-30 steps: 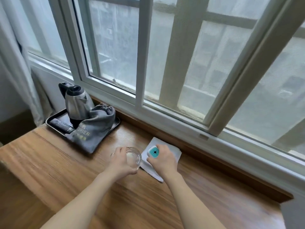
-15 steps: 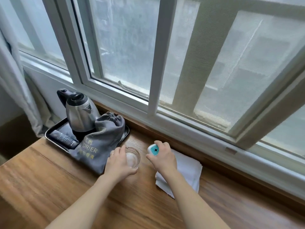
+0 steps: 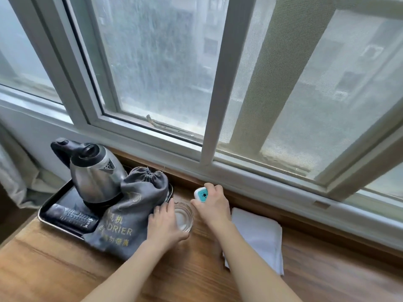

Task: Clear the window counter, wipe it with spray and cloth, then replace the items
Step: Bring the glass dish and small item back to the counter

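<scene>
Two bare forearms reach out over the wooden counter [image 3: 54, 269] from where the person stands. The left hand [image 3: 165, 223] curls around the near side of a clear glass [image 3: 184, 216], holding it down on the wood, probably to slide it clear of the patch to be wiped. The right hand [image 3: 214, 205] grips a small spray bottle [image 3: 201, 194] with a teal and white top, fingers wrapped round its body, likely carrying it to where it is needed. Just right of that wrist lies the folded white cloth [image 3: 257, 234], flat on the counter near the window frame [image 3: 239, 171], handy for wiping. Farther left, a grey drawstring bag [image 3: 133, 214] slumps over the edge of a black tray [image 3: 54, 205], which also holds a steel kettle [image 3: 93, 177] and a dark remote [image 3: 69, 216].

Compared with a moment ago, both hands have shifted left: the glass now sits touching the bag, and the bottle has left the cloth behind.
</scene>
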A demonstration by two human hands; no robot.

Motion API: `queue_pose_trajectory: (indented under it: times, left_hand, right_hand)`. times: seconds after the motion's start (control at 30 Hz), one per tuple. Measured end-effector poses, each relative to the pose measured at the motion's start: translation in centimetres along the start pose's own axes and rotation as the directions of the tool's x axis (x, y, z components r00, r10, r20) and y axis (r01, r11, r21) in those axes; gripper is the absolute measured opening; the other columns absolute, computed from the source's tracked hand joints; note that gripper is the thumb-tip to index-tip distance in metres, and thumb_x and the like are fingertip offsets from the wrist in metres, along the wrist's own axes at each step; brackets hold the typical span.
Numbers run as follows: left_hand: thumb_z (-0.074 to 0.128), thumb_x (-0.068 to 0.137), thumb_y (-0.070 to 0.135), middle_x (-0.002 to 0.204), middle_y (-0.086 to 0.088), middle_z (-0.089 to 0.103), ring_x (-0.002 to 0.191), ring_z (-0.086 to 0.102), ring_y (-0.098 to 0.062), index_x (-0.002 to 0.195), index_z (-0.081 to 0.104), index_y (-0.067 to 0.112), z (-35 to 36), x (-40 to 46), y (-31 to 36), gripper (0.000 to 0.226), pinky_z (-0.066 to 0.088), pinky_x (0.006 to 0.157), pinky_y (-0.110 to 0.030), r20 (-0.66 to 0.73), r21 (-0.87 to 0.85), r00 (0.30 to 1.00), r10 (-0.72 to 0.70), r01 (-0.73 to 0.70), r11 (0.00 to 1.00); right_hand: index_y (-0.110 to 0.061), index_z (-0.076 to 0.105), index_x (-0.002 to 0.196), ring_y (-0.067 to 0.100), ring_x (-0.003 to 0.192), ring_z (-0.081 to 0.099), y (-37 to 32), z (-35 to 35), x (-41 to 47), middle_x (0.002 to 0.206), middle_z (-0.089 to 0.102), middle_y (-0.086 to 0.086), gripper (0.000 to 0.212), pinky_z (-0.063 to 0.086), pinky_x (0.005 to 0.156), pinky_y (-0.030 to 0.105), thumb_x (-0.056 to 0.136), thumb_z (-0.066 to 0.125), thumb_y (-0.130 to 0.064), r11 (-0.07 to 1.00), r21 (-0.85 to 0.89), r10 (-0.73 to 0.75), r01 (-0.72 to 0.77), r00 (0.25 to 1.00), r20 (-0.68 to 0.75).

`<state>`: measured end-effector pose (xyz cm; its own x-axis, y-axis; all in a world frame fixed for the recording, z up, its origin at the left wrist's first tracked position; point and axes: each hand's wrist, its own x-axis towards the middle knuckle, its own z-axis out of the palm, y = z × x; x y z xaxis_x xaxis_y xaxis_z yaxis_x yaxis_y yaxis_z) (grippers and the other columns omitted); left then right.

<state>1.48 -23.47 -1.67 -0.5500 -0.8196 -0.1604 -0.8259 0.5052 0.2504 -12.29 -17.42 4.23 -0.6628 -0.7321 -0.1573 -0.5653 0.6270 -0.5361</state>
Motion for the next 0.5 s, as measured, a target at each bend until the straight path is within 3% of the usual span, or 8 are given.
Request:
queue_pose_trajectory:
  times: [0.37, 0.5]
  left_hand:
    - [0.064, 0.061, 0.066, 0.148, 0.007, 0.034, 0.127, 0.038, -0.025, 0.146, 0.021, 0.024, 0.7, 0.8, -0.3, 0.104, 0.037, 0.098, -0.040, 0.023, 0.029, 1.000, 0.013, -0.014, 0.999]
    - [0.063, 0.061, 0.074, 0.154, 0.005, 0.028, 0.131, 0.035, -0.025, 0.149, 0.015, 0.023, 0.6, 1.1, -0.3, 0.113, 0.035, 0.103, -0.041, 0.040, 0.013, 0.999, 0.022, -0.022, 1.000]
  right_hand:
    - [-0.018, 0.049, 0.130, 0.034, 0.110, 0.059, -2.0, 2.0, 2.4, 0.127, 0.045, 0.005, 0.062, 0.046, 0.091, 0.037, 0.084, 0.069, -0.054, 0.998, -0.038, 0.052, -0.052, 0.999, 0.010]
    - [-0.015, 0.048, 0.126, 0.034, 0.111, 0.059, -2.7, 2.5, 3.2, 0.126, 0.045, 0.007, 0.061, 0.047, 0.091, 0.038, 0.084, 0.069, -0.055, 0.997, -0.059, 0.041, -0.040, 0.999, 0.009]
